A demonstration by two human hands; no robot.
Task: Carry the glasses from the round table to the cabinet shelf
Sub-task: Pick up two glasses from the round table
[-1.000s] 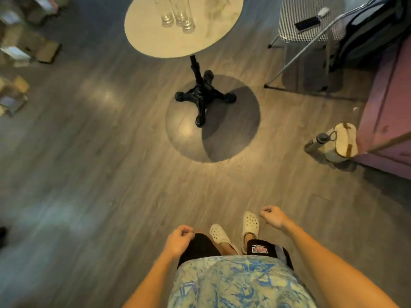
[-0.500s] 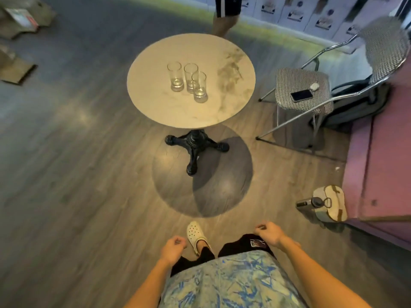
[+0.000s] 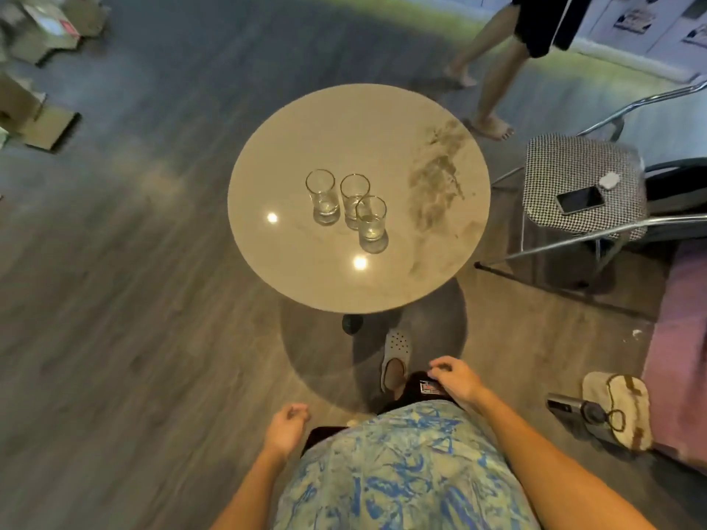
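glasses: three clear tumblers, upright, clustered mid-top on the round table point(image 3: 290, 239) — left glass point(image 3: 322, 197), middle glass point(image 3: 354, 200), near glass point(image 3: 371, 219); middle and near overlap in view, contact unclear
left hand point(image 3: 285, 428): low by the hip, fingers loosely curled, holding nothing
right hand point(image 3: 453, 378): over the thigh, fingers half bent, holding nothing
both hands: well apart from the glasses
chair point(image 3: 581, 185): right of the table, phone point(image 3: 579, 199) on seat
second person point(image 3: 493, 70): legs beyond the table
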